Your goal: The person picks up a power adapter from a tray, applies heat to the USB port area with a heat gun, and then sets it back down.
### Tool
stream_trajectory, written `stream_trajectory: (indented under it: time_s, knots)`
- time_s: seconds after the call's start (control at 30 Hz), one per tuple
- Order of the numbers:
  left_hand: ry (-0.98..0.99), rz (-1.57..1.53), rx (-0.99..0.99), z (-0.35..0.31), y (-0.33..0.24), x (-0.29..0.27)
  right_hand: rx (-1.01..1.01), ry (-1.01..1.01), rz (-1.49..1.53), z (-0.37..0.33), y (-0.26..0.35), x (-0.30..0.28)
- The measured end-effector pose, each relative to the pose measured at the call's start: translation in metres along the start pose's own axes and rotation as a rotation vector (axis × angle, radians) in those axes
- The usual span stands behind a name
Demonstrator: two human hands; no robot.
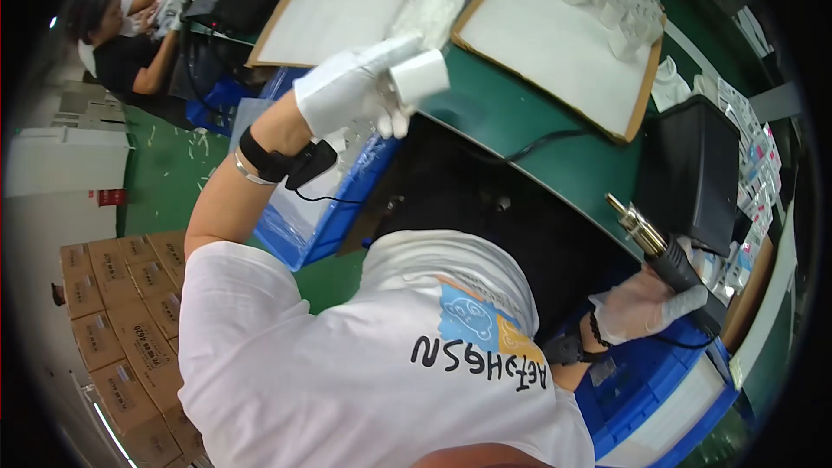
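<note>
My left hand (360,87), in a white glove, is raised over the near edge of the green table at the left. Its fingers are closed on a white cylindrical part (420,76), which is slightly blurred. Low at the right, my right hand (641,305), also gloved, grips a corded hand tool (663,256) by its black handle. That tool has a stepped metal barrel with a narrow brass-coloured tip, pointing up and to the left. The two hands are far apart, and the tool does not touch the white part.
Two white-lined cardboard trays (555,56) lie on the green table (563,165), holding several white parts. A black box (693,165) stands at the right. Blue bins (325,217) flank me. A co-worker (130,56) sits far left, and stacked cartons (121,321) stand at the left.
</note>
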State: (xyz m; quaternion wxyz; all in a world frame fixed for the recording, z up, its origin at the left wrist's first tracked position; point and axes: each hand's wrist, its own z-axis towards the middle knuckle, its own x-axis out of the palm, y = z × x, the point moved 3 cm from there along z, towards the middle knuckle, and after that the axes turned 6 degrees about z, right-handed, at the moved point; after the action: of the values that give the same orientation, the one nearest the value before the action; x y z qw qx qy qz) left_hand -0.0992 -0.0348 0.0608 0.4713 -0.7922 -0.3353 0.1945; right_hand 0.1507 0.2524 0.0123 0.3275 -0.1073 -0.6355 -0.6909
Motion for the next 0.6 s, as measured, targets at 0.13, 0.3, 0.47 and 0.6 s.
stream_trajectory:
  time_s: [0.13,0.3,0.47,0.6]
  knots:
    - [-0.439,0.409,0.229,-0.011,-0.031,-0.073,-0.014,-0.018,-0.045,0.002,0.003,-0.006]
    - [-0.759,1.122,0.031,0.015,-0.048,-0.172,0.021,0.022,-0.073,0.001,0.000,-0.004]
    - [-0.922,1.662,0.225,0.061,-0.034,-0.247,0.019,-0.015,-0.141,-0.005,0.004,0.003]
    - [-0.861,1.561,0.353,0.097,-0.026,-0.264,-0.003,-0.023,-0.128,-0.004,0.007,0.002]
